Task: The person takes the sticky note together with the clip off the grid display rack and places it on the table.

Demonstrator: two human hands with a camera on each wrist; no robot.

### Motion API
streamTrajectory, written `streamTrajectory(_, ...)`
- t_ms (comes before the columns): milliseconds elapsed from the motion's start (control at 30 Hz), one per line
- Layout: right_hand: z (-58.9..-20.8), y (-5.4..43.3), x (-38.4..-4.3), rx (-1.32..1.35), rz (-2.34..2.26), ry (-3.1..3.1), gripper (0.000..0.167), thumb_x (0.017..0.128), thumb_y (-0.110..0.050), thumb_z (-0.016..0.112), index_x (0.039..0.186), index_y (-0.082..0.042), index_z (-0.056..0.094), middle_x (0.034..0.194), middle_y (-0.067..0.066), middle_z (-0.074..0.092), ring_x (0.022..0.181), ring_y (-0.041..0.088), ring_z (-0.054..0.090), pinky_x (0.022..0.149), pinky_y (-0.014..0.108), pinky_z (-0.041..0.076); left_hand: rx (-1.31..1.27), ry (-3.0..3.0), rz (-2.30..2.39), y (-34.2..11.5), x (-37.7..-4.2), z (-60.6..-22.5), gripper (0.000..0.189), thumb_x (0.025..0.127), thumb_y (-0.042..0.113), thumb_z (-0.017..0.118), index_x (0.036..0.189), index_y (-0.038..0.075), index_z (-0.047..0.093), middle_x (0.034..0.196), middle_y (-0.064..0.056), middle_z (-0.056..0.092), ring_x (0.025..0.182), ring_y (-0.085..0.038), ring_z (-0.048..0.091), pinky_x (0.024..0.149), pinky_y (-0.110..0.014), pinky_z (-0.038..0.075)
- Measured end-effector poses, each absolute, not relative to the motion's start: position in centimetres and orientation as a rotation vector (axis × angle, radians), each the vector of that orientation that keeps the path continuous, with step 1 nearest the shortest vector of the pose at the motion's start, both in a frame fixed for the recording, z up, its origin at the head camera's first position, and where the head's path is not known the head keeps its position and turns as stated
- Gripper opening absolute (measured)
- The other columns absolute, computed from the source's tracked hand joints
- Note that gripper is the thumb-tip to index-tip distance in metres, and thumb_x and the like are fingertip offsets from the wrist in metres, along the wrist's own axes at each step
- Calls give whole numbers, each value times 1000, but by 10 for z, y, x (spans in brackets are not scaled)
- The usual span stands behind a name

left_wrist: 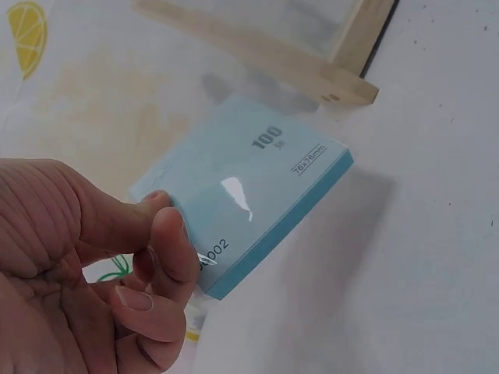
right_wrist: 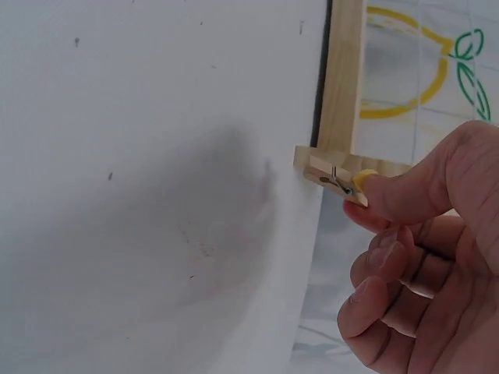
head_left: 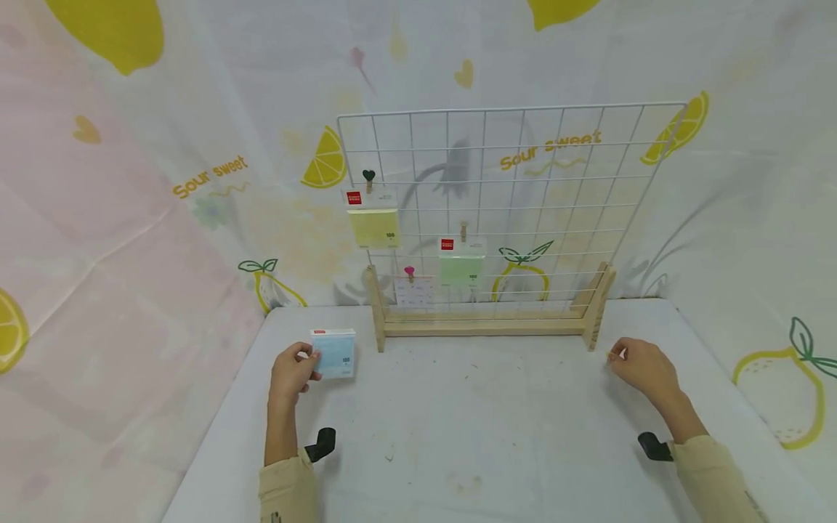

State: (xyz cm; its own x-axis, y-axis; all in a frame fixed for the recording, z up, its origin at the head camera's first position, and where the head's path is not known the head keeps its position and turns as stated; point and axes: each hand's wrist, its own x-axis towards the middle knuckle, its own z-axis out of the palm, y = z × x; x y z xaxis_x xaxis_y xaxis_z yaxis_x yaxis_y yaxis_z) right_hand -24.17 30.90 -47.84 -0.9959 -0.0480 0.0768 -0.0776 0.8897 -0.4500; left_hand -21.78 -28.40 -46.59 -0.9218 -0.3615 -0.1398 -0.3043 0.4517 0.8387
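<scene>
My left hand (head_left: pixel 293 372) pinches a blue sticky note pad (head_left: pixel 336 354) in clear wrapping by its left edge. In the left wrist view the pad (left_wrist: pixel 257 179) is tilted, its printed "100" facing up and the thumb and forefinger at one corner. Over on the right, my right hand (head_left: pixel 644 367) pinches a small wooden clothespin (right_wrist: pixel 331 178) between thumb and forefinger. A bit of yellow shows on the clothespin beside the thumb. That hand is close to the right foot of a wire grid rack (head_left: pixel 484 181), its other fingers loosely curled.
The rack's wooden base (head_left: pixel 484 327) stands at the table's back. Clipped on the grid are a yellow pad (head_left: pixel 374 231), a green pad (head_left: pixel 461 270) and a patterned sheet (head_left: pixel 414 293). A lemon-print cloth (head_left: pixel 216 109) hangs behind the white table (head_left: pixel 471 421).
</scene>
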Motion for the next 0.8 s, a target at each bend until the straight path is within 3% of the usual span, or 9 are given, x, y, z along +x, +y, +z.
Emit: streamTrajectory(800,-495,319,-246,29,680,-3018,18,88,-11,58,93,5,65,72,8,56,60,22,49,50,35,38,585,-2708,-1381,-285,-221,-479,18,97,13,59,107,-3,57,78,-13,55,62,-24,63,48,-27,39)
